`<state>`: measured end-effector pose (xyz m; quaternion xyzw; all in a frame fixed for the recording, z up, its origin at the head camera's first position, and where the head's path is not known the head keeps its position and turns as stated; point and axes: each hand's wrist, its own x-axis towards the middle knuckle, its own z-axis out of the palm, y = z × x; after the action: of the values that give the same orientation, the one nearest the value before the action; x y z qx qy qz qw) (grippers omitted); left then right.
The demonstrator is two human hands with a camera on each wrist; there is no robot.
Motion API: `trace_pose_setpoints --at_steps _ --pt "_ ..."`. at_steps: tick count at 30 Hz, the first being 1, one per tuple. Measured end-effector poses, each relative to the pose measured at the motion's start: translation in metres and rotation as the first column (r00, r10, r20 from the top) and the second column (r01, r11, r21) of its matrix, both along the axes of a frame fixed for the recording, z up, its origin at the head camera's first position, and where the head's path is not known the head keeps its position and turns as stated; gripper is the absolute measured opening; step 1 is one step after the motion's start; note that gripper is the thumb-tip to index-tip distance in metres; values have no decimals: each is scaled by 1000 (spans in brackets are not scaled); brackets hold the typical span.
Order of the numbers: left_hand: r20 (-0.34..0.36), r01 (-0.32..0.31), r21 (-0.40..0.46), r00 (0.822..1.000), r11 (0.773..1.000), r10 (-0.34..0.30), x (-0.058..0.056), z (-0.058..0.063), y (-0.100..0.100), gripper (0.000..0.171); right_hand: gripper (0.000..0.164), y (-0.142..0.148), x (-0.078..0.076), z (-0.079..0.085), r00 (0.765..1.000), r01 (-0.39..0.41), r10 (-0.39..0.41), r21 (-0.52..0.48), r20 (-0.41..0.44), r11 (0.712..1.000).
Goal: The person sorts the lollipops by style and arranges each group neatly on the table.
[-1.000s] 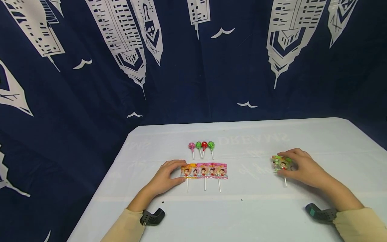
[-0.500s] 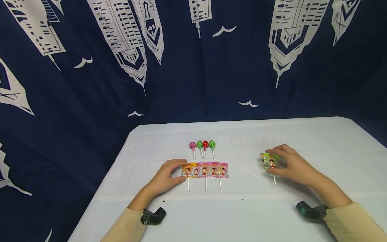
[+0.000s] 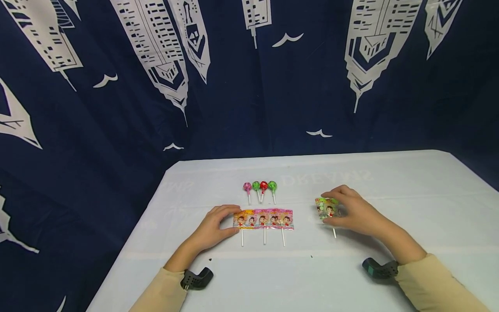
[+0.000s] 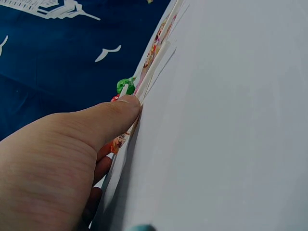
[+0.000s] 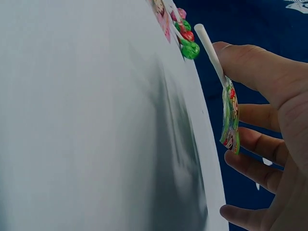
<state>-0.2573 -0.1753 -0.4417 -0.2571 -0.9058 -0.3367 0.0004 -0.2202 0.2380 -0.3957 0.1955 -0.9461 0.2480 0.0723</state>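
Observation:
My left hand [image 3: 213, 229] holds the left edge of an orange-wrapped lollipop [image 3: 242, 220], thumb at the lower corner and fingers at the upper one. Side by side with it on the table lie two pink-wrapped lollipops [image 3: 264, 219], white sticks toward me. To their right, my right hand [image 3: 356, 214] grips a green-wrapped lollipop [image 3: 326, 209] between thumb and fingers, its stick pointing down toward me. In the right wrist view this lollipop [image 5: 230, 115] is raised over the table, with a shadow below. The left wrist view shows the thumb [image 4: 108, 118] against the wrapper's lower edge.
Behind the flat row lie several round lollipops [image 3: 264, 186] in pink, green and red. The white table [image 3: 273, 281] has small dark specks near the front. A dark blue curtain [image 3: 253, 108] with white buildings hangs behind it.
My right hand has moved left with the green-wrapped lollipop, toward the row of flat ones. My left hand stays at the row's left end.

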Motion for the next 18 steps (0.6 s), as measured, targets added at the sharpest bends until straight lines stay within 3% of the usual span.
trace_pose_setpoints --at_steps 18 --pt "-4 7 -3 1000 1000 -7 -1 0 -1 53 61 -47 -4 -16 999 17 -14 96 -37 995"
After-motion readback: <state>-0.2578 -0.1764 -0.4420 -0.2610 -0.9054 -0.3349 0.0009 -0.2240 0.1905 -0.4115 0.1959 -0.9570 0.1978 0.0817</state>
